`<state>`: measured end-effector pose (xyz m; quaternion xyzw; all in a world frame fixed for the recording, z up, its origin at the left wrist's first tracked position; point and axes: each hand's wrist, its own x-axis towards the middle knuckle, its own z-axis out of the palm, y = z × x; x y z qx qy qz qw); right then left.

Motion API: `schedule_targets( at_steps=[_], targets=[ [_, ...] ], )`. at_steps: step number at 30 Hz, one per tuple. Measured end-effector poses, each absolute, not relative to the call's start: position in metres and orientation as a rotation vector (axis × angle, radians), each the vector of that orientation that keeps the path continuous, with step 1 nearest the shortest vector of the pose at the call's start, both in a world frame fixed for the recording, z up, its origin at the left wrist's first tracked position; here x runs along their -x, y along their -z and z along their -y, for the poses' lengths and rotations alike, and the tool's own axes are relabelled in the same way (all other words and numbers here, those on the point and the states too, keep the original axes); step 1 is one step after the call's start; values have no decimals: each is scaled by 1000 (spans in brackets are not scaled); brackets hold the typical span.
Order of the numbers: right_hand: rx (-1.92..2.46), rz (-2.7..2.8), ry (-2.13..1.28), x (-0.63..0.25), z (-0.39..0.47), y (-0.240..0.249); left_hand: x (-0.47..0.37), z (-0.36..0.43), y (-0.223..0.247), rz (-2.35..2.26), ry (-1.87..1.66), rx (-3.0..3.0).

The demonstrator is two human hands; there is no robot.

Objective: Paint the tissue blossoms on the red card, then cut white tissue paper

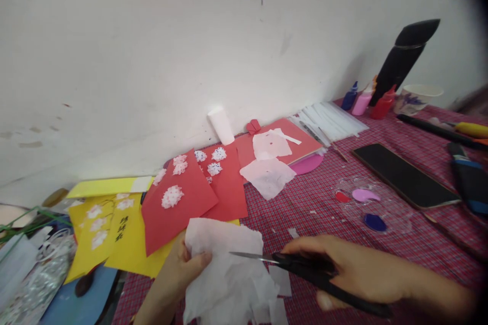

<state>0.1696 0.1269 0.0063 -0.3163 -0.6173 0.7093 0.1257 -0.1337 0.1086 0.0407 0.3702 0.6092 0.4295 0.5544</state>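
Near the bottom centre, my left hand (186,269) pinches the left edge of a thin white paper sheet (224,244), thumb on top and fingers behind. My right hand (335,264) is wrapped round black-handled scissors (301,266), whose metal blades point left across the sheet. Whether the blades are parted cannot be made out. Smaller white paper pieces (280,279) lie beneath and beside the sheet's lower right. Beyond my left hand are red cards (198,203) with puffy speckled paper flowers (172,196), and yellow cards (133,244) with flowers and black writing.
A clear palette (396,213) with red, pink and blue paint and a phone (406,175) lie on the right. Paint bottles (362,103), a paper cup (415,99) and a black upright object (400,61) stand behind. Plastic bags (53,269) lie left; a white wall (190,51) rises behind.
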Motion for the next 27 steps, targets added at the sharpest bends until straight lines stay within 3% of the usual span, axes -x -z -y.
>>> schedule_targets(
  at_steps=[27],
  targets=[
    [917,1864,-2026,-173,-127,-5,134,-115,-32,-1503,-849,-725]
  ],
)
